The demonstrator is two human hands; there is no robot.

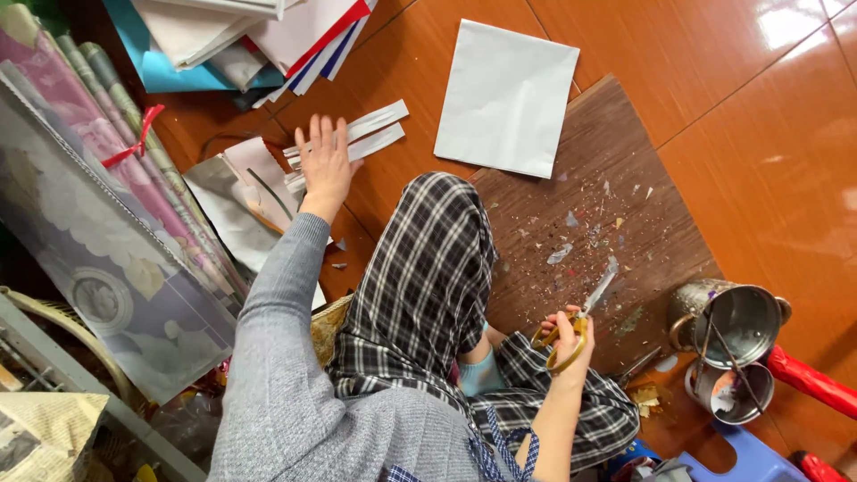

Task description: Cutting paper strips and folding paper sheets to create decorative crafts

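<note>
Left hand [326, 163]: fingers spread flat on white paper strips [375, 132] lying on the floor [759, 134].
Right hand [564, 337]: clamped on yellow-handled scissors [580, 317], blades over the scrap-littered wooden board [616, 143].
Nearby: white sheet [507, 96], metal pot [736, 317].

Bright, sharp; glare on glossy floor [786, 27]

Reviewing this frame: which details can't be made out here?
- Head view: the left hand covers part of the white paper strips; their count is unclear.
- Scissors: the right hand hides the handles' far side.
- Metal pots: contents too small to tell.
- Paper stack: cut off by the top edge.
</note>
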